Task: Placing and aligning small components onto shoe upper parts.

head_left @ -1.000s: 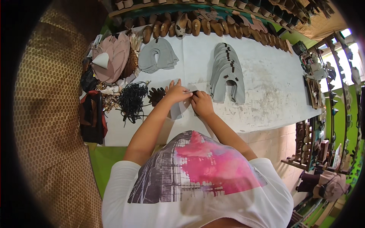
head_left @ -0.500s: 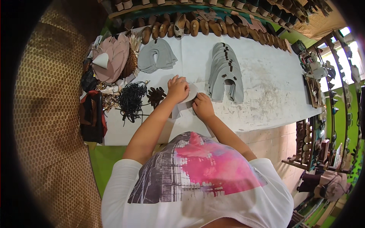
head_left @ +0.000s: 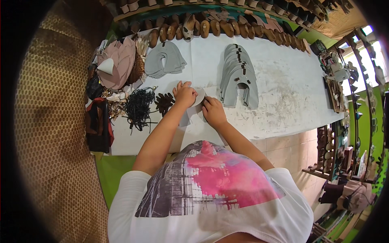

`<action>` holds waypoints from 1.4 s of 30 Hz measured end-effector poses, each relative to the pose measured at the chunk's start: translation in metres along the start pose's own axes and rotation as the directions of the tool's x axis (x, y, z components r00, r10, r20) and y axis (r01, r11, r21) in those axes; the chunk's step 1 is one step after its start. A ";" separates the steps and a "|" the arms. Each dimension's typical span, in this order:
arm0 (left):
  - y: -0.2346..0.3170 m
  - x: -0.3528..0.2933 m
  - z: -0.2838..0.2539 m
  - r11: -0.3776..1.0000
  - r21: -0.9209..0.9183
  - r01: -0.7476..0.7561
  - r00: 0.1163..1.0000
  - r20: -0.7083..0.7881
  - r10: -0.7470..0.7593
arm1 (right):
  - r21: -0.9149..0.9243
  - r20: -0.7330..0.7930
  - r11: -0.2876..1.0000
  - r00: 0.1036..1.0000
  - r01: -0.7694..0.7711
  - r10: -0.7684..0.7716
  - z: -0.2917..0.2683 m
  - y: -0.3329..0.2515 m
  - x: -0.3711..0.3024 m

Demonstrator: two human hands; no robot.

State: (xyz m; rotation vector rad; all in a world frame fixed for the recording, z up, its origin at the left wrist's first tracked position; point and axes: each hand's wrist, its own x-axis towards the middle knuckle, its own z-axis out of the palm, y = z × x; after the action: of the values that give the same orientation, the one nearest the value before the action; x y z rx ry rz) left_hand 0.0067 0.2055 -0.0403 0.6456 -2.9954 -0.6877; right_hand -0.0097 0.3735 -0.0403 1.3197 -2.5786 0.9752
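Note:
A grey U-shaped shoe-upper piece [head_left: 199, 98] lies on the white-covered table in front of me, partly hidden by my hands. Over its left side, my left hand [head_left: 185, 95] rests with fingers spread. At its right edge the fingers of my right hand [head_left: 214, 111] are closed together; a small dark strip [head_left: 205, 97] shows at their tips. Left of my left hand is a bundle of dark brown strips [head_left: 164, 103]. Beyond my right hand runs an overlapping row of grey uppers [head_left: 239, 77] with dark brown tabs. Another fanned stack of grey uppers [head_left: 164, 60] sits farther left.
Black bead strings [head_left: 139, 107] and pink-brown cut pieces [head_left: 117, 62] crowd the table's left side. Brown shoe lasts [head_left: 214, 28] line the far edge. A wooden tray [head_left: 334, 95] sits at the right end, near shoe racks [head_left: 328, 150]. A patterned curtain [head_left: 56, 121] hangs at left.
Both hands have shifted slightly left. My right hand has turned a little, its fingers now pointing more steeply away from me at the grey piece's edge. The view has shifted slightly.

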 end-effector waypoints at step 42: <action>-0.011 -0.007 -0.019 0.985 0.055 0.165 0.982 -0.098 -0.159 | -0.072 0.007 0.997 1.000 -0.016 0.017 -0.001 -0.005 0.003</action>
State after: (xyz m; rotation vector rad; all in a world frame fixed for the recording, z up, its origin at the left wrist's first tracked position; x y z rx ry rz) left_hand 0.0193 0.1912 -0.0268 0.9062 -2.9122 -0.5532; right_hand -0.0084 0.3703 -0.0360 1.2891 -2.6076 0.8725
